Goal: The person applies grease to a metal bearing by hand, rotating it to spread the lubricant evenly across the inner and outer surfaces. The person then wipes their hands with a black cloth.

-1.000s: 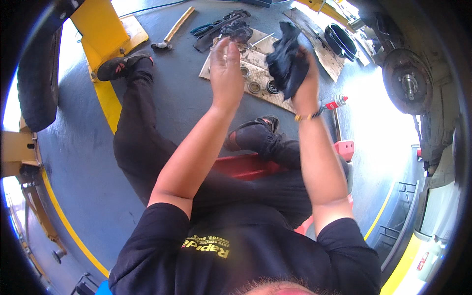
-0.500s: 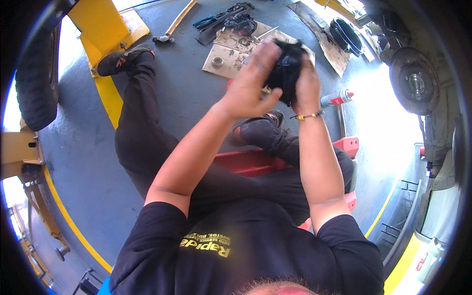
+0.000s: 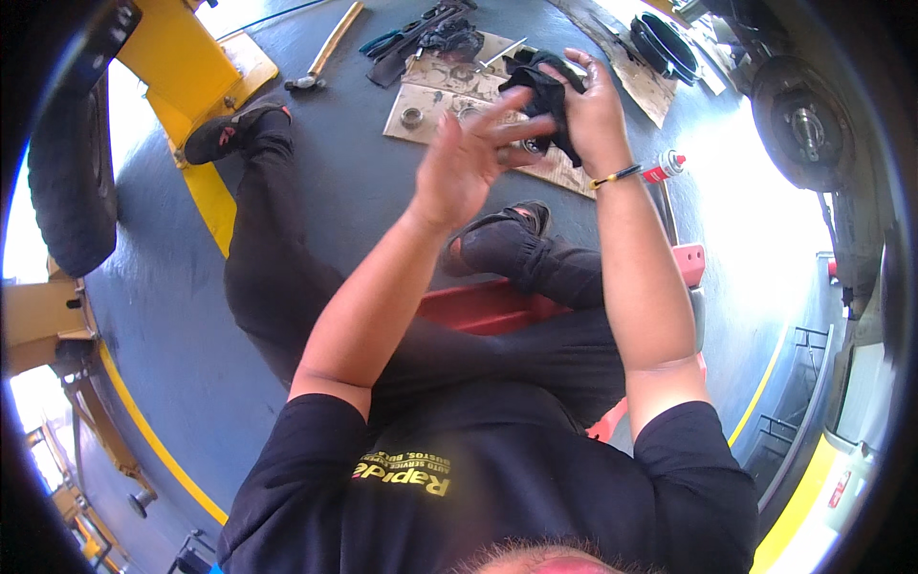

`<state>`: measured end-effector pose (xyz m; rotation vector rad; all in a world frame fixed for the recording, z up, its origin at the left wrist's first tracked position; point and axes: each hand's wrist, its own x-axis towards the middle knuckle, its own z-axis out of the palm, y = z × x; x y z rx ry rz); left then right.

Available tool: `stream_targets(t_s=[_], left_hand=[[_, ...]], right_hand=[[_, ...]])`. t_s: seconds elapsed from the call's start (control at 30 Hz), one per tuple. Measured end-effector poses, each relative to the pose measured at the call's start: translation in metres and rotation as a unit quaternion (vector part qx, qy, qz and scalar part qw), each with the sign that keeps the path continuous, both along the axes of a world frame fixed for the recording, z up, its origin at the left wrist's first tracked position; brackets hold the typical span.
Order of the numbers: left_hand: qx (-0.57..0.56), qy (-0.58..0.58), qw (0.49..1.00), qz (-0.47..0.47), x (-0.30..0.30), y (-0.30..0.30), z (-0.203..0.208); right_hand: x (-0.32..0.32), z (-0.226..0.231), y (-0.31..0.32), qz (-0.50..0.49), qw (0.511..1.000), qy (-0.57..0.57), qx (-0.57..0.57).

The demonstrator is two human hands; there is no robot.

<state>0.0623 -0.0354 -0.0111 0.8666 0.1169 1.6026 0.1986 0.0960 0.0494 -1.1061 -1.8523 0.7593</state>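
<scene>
My right hand point(image 3: 598, 120) grips a crumpled black rag point(image 3: 547, 88), which hangs between its thumb and fingers above the cardboard. My left hand point(image 3: 464, 167) is raised just left of the rag, its fingers spread and slightly blurred, with nothing held in it. Beneath them lies a stained cardboard sheet point(image 3: 400, 107), carrying a small metal ring point(image 3: 411, 117) at its left corner. A small round part point(image 3: 534, 145) shows between the left fingers and the rag; its kind cannot be made out.
A hammer point(image 3: 330, 48) lies at the far left of the cardboard. Right of my wrist stands a red-and-white spray can point(image 3: 665, 165). A wheel hub point(image 3: 808, 129) juts in at right, a tyre point(image 3: 72, 182) at left. Beneath my legs is a red seat point(image 3: 488, 308).
My hands have parted: the left has come off the rag and opened out. The right has gone slightly up, still holding the rag. The view has shifted a little.
</scene>
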Motion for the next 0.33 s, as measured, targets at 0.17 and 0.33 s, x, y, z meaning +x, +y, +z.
stream_targets(t_s=[0.17,0.33], left_hand=[[-0.024,0.32,0.843,0.431,0.021,0.01,0.007],[0.037,0.522,0.698,0.489,0.022,0.017,-0.031]], right_hand=[[0.024,-0.005,-0.026,0.138,0.895,0.262,-0.334],[0.024,-0.007,-0.064,0.147,0.81,0.291,-0.487]])
